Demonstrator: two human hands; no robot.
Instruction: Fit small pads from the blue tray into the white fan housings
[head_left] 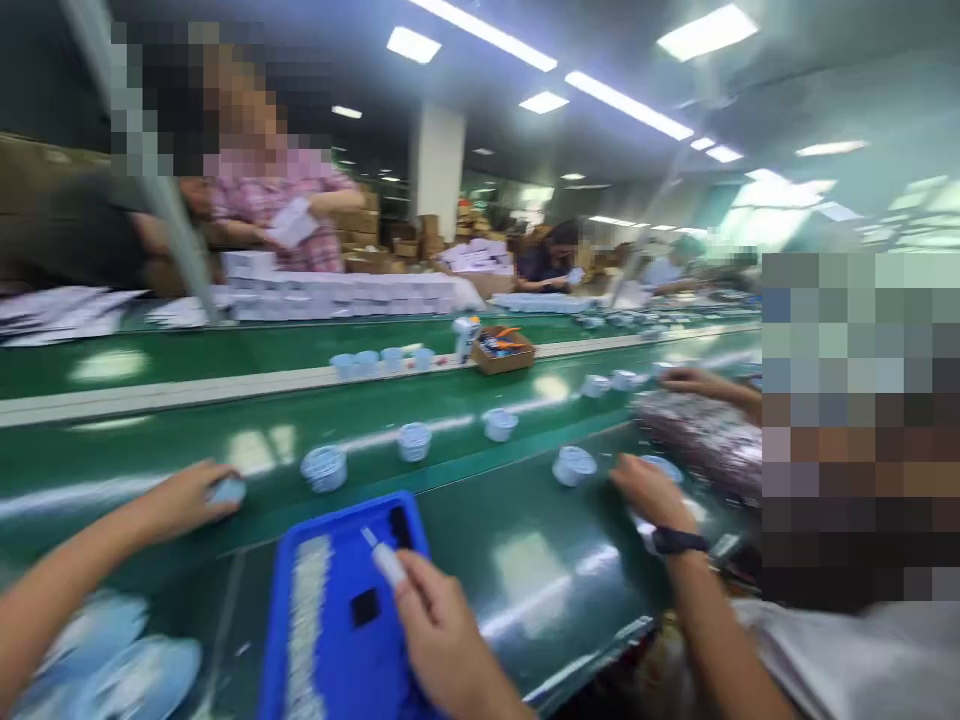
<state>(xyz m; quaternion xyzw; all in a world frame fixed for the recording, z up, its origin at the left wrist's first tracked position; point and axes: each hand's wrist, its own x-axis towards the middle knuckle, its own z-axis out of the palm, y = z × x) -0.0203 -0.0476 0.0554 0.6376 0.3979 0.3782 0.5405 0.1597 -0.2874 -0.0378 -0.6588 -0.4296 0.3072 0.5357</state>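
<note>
My left hand (187,498) reaches out onto the green conveyor belt (465,400), its fingers closed over a small round pale-blue cap (229,490). My right hand (442,630) hovers over a blue tray (337,620) near the front edge and pinches a small white cylindrical piece (386,562). The tray holds a column of small white parts (304,620) along its left side and has dark square openings. More round caps (324,467) stand spaced out along the belt beyond the tray.
A co-worker's hand with a black wristband (652,495) reaches toward a cap (574,465) on my right. A brown box (502,350) stands on the far belt. White boxes (337,292) and other people are behind it. Pale-blue discs (112,660) lie at bottom left.
</note>
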